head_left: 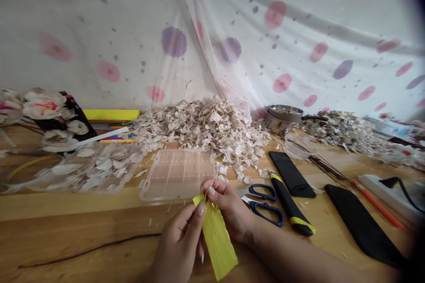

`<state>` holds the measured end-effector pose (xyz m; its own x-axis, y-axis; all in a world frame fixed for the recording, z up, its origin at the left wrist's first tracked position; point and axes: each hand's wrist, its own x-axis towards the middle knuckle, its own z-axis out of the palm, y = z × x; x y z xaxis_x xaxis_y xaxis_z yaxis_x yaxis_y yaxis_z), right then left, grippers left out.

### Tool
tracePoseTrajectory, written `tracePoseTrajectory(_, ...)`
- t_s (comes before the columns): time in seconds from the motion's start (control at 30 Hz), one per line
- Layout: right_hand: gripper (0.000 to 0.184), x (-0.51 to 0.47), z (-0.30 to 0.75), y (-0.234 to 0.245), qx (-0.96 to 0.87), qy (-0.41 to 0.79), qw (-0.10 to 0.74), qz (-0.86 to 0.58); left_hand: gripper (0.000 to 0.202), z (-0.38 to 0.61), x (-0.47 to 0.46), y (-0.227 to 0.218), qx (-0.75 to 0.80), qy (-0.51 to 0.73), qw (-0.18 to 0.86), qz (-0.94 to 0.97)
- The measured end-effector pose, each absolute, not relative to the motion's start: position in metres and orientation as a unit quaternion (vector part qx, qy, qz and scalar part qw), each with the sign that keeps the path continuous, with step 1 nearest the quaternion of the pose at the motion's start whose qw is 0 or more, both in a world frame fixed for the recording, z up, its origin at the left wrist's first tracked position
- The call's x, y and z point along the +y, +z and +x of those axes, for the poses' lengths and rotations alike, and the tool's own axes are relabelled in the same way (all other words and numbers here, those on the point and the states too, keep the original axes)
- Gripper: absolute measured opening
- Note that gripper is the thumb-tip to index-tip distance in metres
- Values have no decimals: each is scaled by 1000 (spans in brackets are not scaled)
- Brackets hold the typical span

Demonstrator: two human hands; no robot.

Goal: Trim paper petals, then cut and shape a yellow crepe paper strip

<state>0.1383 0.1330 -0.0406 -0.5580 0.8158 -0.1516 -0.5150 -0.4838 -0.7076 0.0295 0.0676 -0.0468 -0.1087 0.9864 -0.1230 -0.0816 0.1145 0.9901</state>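
Note:
A strip of yellow crepe paper [218,243] hangs between my two hands, its lower end tilted to the right. My left hand [184,239] pinches the strip's upper left edge between thumb and fingers. At the top edge, my right hand [229,205] is closed on the same paper, thumb against fingertips. A thin yellow piece stands up near the right fingertips; I cannot tell whether it is torn paper or a fold. A dark thin wire [89,247] lies on the table and runs up to my left hand, where its end is hidden.
Dark-blue-handled scissors [265,216], a black-and-yellow tool handle [290,205] and two black phones [292,174] lie at right. Behind are a clear compartment box [179,174], a heap of dried pale flakes [206,128] and a metal pot [283,119]. Paper-like flowers [46,106] stand left.

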Motion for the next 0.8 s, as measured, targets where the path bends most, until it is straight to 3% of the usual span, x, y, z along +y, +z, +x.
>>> tracePoseTrajectory(0.57, 23, 137, 139, -39, -289, 860, 366, -207, 44, 30, 67, -43, 539, 523, 519, 408)
tracePoseTrajectory(0.8, 28, 138, 139, -41, -290, 850, 385, -213, 42, 31, 65, -42, 530, 512, 531, 419)
